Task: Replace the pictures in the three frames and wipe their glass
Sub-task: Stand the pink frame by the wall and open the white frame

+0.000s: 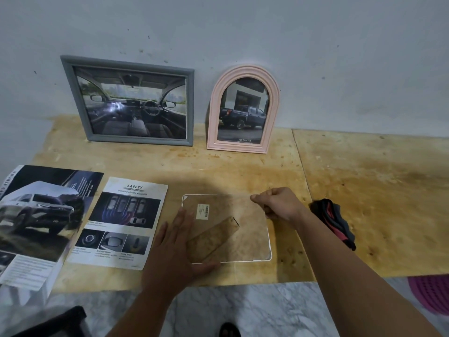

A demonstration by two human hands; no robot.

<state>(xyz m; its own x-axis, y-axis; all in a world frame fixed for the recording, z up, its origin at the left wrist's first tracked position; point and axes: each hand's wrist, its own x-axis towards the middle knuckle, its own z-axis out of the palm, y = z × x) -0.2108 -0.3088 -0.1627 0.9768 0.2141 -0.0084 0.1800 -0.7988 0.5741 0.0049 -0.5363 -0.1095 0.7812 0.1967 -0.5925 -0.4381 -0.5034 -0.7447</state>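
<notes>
Left hand (177,242) lies flat, fingers straight, palm pressing the near-left corner of a white frame (269,249) that sits face down near the front edge of the wooden table (364,190). Frame back is a brown mottled board with rounded corners, thin white rim showing round it, a small barcode sticker (202,211) near the far-left corner and a fold-out stand (212,238) lying diagonally across it. Right hand (279,205) is at the far-right corner, fingers curled, thumb and forefinger pinched at the frame's edge; can't tell what they grip. Just right of it, a dark cloth (334,221) with red trim. Left of the frame, a "SAFETY" car leaflet (119,222), then a larger car brochure (41,215). Far side, leaning on the wall (243,32): grey frame (66,93) with a car-interior photo, and an arched pink frame (213,117) with a pickup photo.
</notes>
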